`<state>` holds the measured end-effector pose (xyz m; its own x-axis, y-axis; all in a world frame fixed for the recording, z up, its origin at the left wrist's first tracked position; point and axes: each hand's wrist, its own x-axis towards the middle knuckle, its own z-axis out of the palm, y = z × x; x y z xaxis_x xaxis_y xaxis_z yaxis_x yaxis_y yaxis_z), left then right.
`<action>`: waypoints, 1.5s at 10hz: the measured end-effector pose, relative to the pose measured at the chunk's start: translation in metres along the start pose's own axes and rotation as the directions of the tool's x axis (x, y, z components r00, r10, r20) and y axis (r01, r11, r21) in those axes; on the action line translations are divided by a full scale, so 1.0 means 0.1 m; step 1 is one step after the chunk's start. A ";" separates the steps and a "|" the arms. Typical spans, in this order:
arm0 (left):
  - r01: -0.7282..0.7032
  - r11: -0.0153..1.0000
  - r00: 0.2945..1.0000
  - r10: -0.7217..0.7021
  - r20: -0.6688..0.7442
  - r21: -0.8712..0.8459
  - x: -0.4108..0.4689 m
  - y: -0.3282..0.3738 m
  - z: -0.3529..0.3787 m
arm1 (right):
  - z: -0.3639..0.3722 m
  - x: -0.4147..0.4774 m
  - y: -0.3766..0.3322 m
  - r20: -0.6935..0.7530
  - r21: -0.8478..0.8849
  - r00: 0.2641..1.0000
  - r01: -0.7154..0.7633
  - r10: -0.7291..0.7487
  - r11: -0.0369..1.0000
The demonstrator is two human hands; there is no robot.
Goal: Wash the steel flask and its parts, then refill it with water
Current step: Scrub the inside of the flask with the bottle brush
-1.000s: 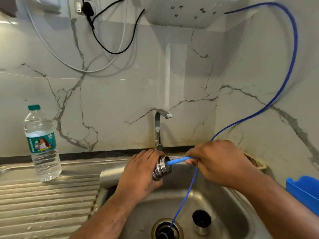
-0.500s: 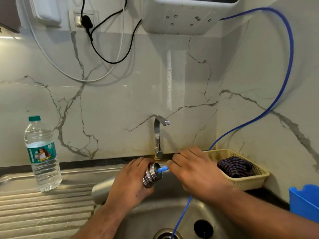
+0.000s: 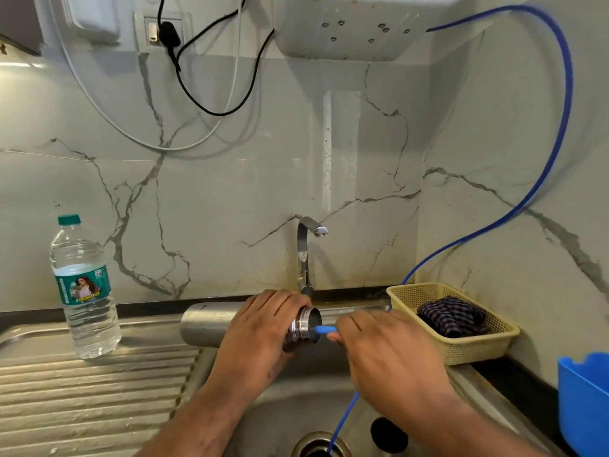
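The steel flask (image 3: 211, 328) lies level above the sink (image 3: 296, 407), its open threaded mouth facing right. My left hand (image 3: 260, 338) grips it round the neck. My right hand (image 3: 389, 354) pinches a short light-blue piece (image 3: 324, 330) whose tip sits in the flask's mouth. A thin blue tube (image 3: 560, 127) runs from the white unit (image 3: 356, 28) on the wall down behind my right hand, and a stretch of it drops below into the drain (image 3: 321, 446). A dark round part (image 3: 389, 433) stands in the sink beside the drain. The steel tap (image 3: 304, 255) behind the flask runs no water.
A plastic water bottle (image 3: 84, 291) stands on the ribbed draining board at left. A cream basket (image 3: 461, 344) holding a checked cloth (image 3: 451, 315) sits right of the sink. A blue container (image 3: 583, 397) is at the right edge. Cables hang on the marble wall.
The head view has tilted, bringing the basket into sight. The flask now lies more level, and less of the light-blue piece shows between my right hand and the flask's mouth.
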<state>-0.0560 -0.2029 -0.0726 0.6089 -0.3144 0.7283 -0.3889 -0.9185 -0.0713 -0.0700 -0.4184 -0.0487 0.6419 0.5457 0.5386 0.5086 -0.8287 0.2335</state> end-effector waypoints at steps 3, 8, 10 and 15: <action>-0.114 0.993 0.991 0.111 0.077 0.038 0.01 0.08 0.05 | 0.03 -0.09 0.04 0.273 0.184 0.960 -0.122 0.069 0.975; -0.038 0.996 0.999 0.035 0.040 0.077 0.01 0.11 0.06 | 0.07 0.12 0.01 0.130 0.185 0.991 -0.035 0.010 0.982; 0.068 0.998 0.996 -0.067 -0.059 0.016 0.05 0.24 -0.05 | 0.15 0.43 -0.02 -0.142 0.061 0.985 0.112 -0.103 0.992; 0.246 0.955 0.906 -0.288 0.311 0.168 -0.01 0.04 -0.33 | 0.29 0.33 0.76 -0.233 0.306 0.949 0.279 -0.212 0.910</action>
<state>-0.0811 -0.1988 -0.0506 0.8786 -0.0951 0.4679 -0.1056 -0.9944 -0.0037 0.0068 -0.4599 -0.0367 0.3676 0.6651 0.6501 0.8177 -0.5641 0.1148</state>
